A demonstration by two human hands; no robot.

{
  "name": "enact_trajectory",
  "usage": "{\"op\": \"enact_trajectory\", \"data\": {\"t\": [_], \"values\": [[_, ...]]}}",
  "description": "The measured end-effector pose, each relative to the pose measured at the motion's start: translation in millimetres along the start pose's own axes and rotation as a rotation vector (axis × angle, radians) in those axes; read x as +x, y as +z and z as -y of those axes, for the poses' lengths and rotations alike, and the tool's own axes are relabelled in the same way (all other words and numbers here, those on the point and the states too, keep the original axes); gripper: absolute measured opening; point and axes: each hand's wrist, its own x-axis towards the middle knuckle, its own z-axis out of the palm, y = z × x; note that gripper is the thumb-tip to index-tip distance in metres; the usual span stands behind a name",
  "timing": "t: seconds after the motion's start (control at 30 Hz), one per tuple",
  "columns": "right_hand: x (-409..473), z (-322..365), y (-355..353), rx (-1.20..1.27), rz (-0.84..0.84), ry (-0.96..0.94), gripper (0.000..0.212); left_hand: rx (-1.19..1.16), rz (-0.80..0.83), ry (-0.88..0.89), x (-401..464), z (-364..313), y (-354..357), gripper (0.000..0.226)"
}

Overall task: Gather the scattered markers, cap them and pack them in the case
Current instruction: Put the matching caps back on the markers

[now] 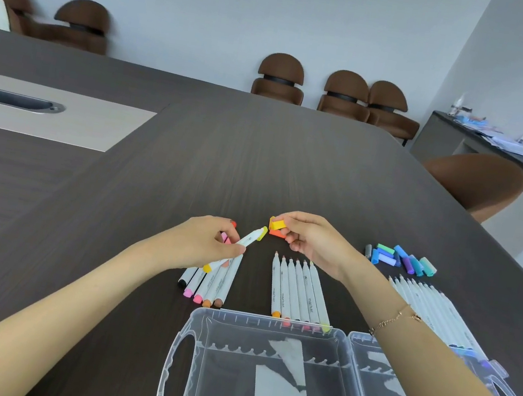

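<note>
My left hand (pixel 208 244) grips a white marker (pixel 239 245) whose yellow tip end points up and right. My right hand (pixel 311 240) pinches a yellow cap (pixel 278 224) just right of that tip, above an orange cap (pixel 276 233) on the table. Several capped markers (pixel 212 282) lie under my left hand. A row of uncapped markers (pixel 297 289) lies in the middle, and another row (pixel 428 303) lies to the right, partly hidden by my right forearm. A pile of blue, green and purple caps (pixel 401 259) sits at the far right. The clear plastic case (pixel 234 320) lies open in front.
The dark wooden table (pixel 260 156) stretches away, with a light inset panel and a metal cable slot (pixel 12 98) at the left. Brown chairs (pixel 281 77) stand along the far wall, and one chair (pixel 474 183) stands at the table's right edge.
</note>
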Motion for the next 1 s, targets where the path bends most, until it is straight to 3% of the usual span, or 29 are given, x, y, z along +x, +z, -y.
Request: {"op": "enact_trajectory", "data": {"t": [0.17,0.33,0.63,0.77,0.93,1.0], "values": [[1,-3,4,-0.068,-0.006,-0.012,0.025,-0.012,0.019,0.015,-2,-3,1,0.015],[-3,-1,8,-0.106,0.131,-0.039,0.028,0.029,0.043,0.038,-1,-6,4,0.025],[-1,4,19,0.006,0.068,-0.089,0.034,-0.017,-0.023,0.016,2,-13,15,0.033],[-7,5,16,-0.33,0.105,-0.081,0.026,0.138,-0.02,-0.027,-1,-8,19,0.029],[-12,6,-6,-0.548,-0.146,-0.092,0.029,0.375,-0.109,-0.162,0,4,26,0.035],[-11,2,-16,-0.652,-0.175,-0.077,0.028,0.398,-0.123,-0.164,-1,3,30,0.029]]}}
